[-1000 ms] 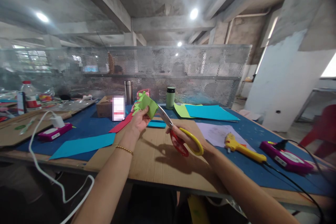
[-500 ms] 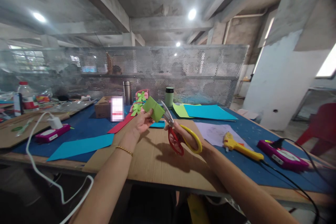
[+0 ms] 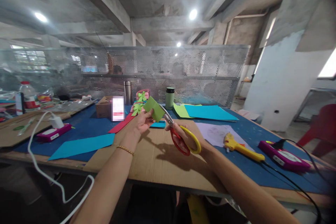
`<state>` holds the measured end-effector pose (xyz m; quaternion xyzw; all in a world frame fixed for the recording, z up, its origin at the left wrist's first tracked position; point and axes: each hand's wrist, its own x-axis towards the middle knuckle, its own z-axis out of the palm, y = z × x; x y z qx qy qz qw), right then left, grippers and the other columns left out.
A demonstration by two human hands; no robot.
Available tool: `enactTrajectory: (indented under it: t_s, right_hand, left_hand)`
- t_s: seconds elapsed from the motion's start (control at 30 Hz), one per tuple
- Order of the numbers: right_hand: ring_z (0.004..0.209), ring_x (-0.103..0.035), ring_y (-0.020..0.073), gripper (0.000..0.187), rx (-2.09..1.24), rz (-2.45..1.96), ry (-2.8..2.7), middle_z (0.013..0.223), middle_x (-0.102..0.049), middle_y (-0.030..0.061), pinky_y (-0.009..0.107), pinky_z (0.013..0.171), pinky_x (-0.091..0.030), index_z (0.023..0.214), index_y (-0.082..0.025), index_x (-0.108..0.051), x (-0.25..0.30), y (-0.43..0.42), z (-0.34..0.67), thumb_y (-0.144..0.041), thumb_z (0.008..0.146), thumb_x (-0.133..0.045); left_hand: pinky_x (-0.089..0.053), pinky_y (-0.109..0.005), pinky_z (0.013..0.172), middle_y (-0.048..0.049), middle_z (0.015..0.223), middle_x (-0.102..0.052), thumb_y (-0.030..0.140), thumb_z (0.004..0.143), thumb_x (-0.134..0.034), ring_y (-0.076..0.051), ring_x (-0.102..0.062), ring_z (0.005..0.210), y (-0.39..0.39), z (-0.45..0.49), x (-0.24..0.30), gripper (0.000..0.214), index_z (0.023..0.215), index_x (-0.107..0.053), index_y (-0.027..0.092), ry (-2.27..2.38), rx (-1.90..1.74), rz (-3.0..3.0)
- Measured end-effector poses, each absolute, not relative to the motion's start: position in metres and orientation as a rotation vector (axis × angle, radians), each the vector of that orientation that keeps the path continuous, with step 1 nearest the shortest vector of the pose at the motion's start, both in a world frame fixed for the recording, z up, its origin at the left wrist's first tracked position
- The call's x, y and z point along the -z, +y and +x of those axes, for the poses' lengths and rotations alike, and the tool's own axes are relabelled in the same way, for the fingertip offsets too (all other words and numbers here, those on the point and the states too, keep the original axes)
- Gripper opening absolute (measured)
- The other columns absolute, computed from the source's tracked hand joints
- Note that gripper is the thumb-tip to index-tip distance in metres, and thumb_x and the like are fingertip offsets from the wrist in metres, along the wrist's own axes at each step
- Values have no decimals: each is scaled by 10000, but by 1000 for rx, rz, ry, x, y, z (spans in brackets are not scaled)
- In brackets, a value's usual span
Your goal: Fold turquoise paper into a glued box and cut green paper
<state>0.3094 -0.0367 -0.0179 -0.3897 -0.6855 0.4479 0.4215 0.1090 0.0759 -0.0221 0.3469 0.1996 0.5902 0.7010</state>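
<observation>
My left hand (image 3: pixel 144 121) pinches a folded-looking piece of green paper (image 3: pixel 154 109) between thumb and fingers, raised above a brown cardboard sheet (image 3: pixel 149 162). In my right hand (image 3: pixel 183 131) is a pair of scissors (image 3: pixel 180 144) with one red and one yellow handle loop. The blades point up and left and meet the right edge of the green paper. Whether they have cut into it I cannot tell. Behind my left hand, green paper bows (image 3: pixel 138 107) sit on pink pieces. A small blue paper piece (image 3: pixel 159 124) lies below the green one.
Blue paper sheets (image 3: pixel 210 112) and purple paper (image 3: pixel 214 133) lie to the right, near a yellow glue gun (image 3: pixel 243 148) and its black cable. Purple power strips (image 3: pixel 283 155) stand at both sides. A green bottle (image 3: pixel 169 98) and a steel flask (image 3: pixel 128 92) stand behind. A white cable (image 3: pixel 33 154) hangs off the left edge.
The scissor blades have closed together at the green paper's edge, and the handle loops have drawn nearer each other. My left hand keeps its hold in almost the same place.
</observation>
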Motion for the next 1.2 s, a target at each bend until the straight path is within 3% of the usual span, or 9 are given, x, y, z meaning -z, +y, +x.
enactTrajectory:
  t_s: [0.27,0.5,0.73,0.93,1.2]
  right_hand:
    - [408,-477,89,525,-1090,-901,-1741,568,-523,-48,207,369,-374,1015,-172,-611,18,-36,309,-670,920,-475]
    - [384,-454,81,518,-1137,-942,-1696,572,-523,-46,207,363,-372,992,-175,-594,16,-37,310,-676,906,-495]
    - [336,-449,86,540,-1163,-929,-1680,566,-523,-60,218,310,-354,1011,-186,-573,19,-33,309,-704,899,-471]
    - [293,-441,88,565,-1096,-936,-1703,475,-491,-78,201,298,-320,1035,-170,-576,15,-38,308,-703,912,-435]
    - [275,-411,86,572,-1064,-984,-1680,451,-485,-84,195,279,-309,1036,-174,-587,12,-40,306,-713,888,-465]
  left_hand:
    - [-519,-238,591,-16,775,-734,122,667,-878,-145,-682,677,73,113,23,291,864,-668,161,440,-1285,792]
    - [-488,-234,548,-28,785,-735,130,659,-883,-142,-667,651,74,112,23,310,886,-674,155,433,-1310,796]
    - [-535,-279,670,-49,820,-748,158,610,-919,-188,-706,760,71,114,26,370,892,-680,155,429,-1247,861]
    - [-526,-277,662,-42,821,-744,218,546,-957,-175,-688,733,72,115,29,428,857,-668,161,403,-1192,892]
    - [-487,-252,627,-14,746,-712,224,572,-948,-128,-637,639,77,115,33,412,873,-674,159,422,-1185,896]
